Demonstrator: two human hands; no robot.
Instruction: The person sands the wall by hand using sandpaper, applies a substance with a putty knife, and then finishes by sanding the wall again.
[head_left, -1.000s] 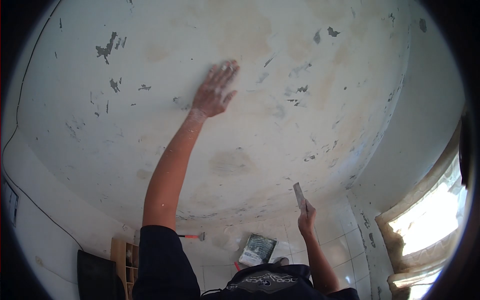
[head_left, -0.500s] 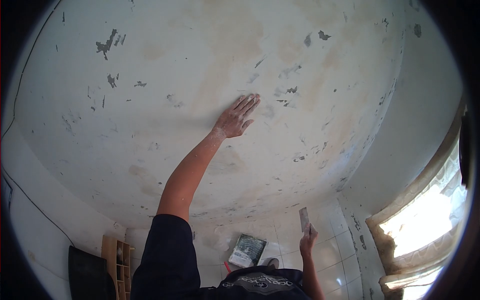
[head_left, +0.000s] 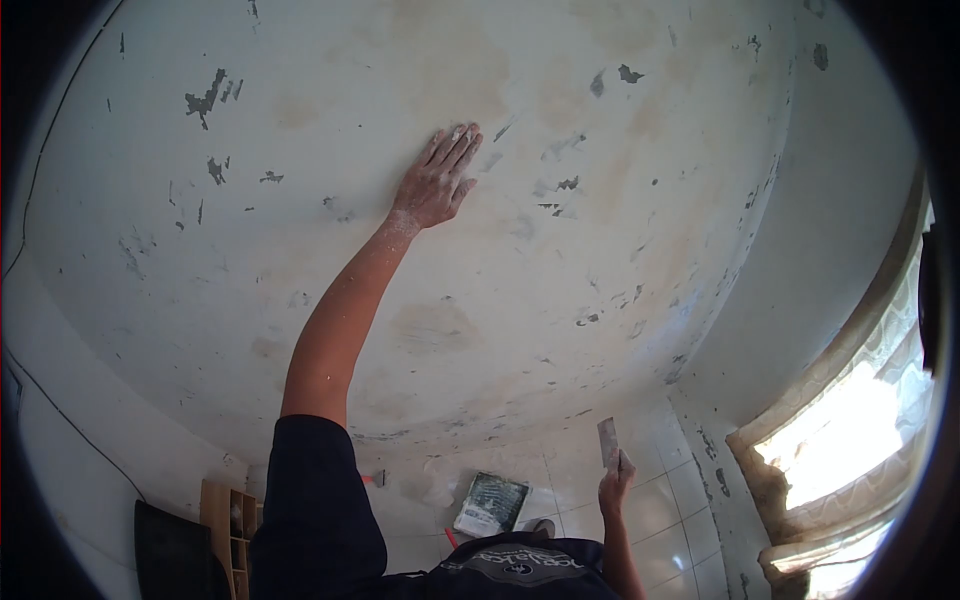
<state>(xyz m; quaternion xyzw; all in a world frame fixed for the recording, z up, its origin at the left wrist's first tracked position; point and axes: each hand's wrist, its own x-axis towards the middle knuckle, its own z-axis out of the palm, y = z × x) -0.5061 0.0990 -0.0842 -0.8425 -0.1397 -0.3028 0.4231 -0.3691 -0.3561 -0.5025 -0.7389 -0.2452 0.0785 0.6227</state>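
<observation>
Head view: left hand (head_left: pixel 434 188) lies flat against patchy wall (head_left: pixel 400 270), fingers nearly together, thumb spread; open wall surrounds it. Right hand (head_left: pixel 616 483) grips scraper (head_left: pixel 608 442) by lower end, blade edge up, near wall's bottom edge. Tray (head_left: pixel 491 503) on floor (head_left: pixel 650 510), left of scraper; curtain (head_left: pixel 760 480) well apart, right.

In front of you, the wall (head_left: pixel 560 290) rises beyond the tray (head_left: pixel 492 503) on the floor (head_left: pixel 580 521); left of that tray lies the scraper (head_left: pixel 380 479), farther left the shelf (head_left: pixel 216 515), and well right the curtain (head_left: pixel 822 524).
</observation>
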